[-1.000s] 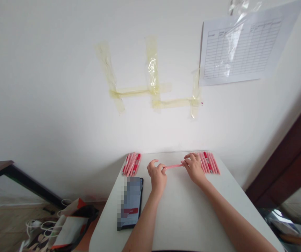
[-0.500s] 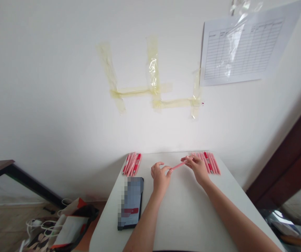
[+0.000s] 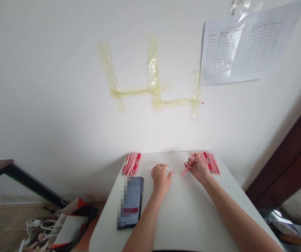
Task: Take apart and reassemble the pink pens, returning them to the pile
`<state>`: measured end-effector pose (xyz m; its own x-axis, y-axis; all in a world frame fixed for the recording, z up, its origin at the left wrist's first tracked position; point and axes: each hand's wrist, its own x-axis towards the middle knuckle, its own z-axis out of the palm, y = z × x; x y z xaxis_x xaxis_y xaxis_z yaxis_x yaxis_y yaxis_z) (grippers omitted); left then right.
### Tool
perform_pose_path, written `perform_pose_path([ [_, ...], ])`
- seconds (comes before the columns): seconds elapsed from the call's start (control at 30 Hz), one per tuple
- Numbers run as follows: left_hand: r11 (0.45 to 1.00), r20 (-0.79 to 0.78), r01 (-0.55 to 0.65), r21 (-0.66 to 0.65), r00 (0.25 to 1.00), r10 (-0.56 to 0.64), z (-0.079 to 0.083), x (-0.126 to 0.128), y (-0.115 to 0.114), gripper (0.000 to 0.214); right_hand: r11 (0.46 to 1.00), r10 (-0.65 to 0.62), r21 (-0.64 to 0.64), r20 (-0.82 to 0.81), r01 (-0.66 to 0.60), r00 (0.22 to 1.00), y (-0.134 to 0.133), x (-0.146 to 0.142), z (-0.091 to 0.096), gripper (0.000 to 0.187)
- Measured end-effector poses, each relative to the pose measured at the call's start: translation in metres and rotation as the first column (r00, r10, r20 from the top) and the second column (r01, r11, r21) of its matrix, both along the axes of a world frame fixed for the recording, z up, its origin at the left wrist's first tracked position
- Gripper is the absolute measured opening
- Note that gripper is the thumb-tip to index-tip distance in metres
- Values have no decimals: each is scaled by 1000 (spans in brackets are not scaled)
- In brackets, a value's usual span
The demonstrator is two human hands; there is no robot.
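Note:
My right hand (image 3: 200, 168) pinches a slim pink pen (image 3: 185, 170), whose lower end points down and left over the white table (image 3: 187, 217). Just beyond that hand lies a row of pink pens (image 3: 214, 163) with a red one (image 3: 207, 161) among them, partly hidden by my fingers. Over the middle of the table is my left hand (image 3: 161, 176), holding nothing, its thumb apart from the curved fingers. A second bunch of pink and red pens (image 3: 131, 163) lies at the table's far left corner.
A phone (image 3: 133, 201) lies at the left, close to my left forearm. Behind the table rises a white wall (image 3: 140, 133) with yellowed tape (image 3: 152, 70) and a taped printed sheet (image 3: 242, 49). Bags and cables (image 3: 66, 224) are on the floor at left.
The pink pen has left my left hand's fingertips. My right hand has turned, and the pen now tilts down towards me. My left hand has barely moved.

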<state>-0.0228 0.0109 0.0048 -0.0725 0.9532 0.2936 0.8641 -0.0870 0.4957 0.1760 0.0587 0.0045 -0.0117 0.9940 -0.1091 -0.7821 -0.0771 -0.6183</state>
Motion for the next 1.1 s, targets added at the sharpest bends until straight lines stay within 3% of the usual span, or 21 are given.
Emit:
perform_pose_path([
  [0.17,1000,-14,2,-10,1000,-2,0,0,-1,33,994,106,29,-139,-103,985,2,8,5,27],
  [0.33,1000,-26,0,-7,1000,0,0,1,-1,32,984,177,62,-143,-170,974,-2,12,11,33],
  [0.63,1000,-42,1,1,999,-1,-2,0,0,30,984,160,63,82,-165,984,-3,15,14,26],
  [0.87,1000,-45,3,-4,999,-4,-3,-1,0,30,985,164,54,-44,-162,985,-1,16,11,22],
  [1.1,999,-61,12,-36,998,-14,-2,-1,-1,31,988,140,74,-46,-136,989,0,15,10,25],
])
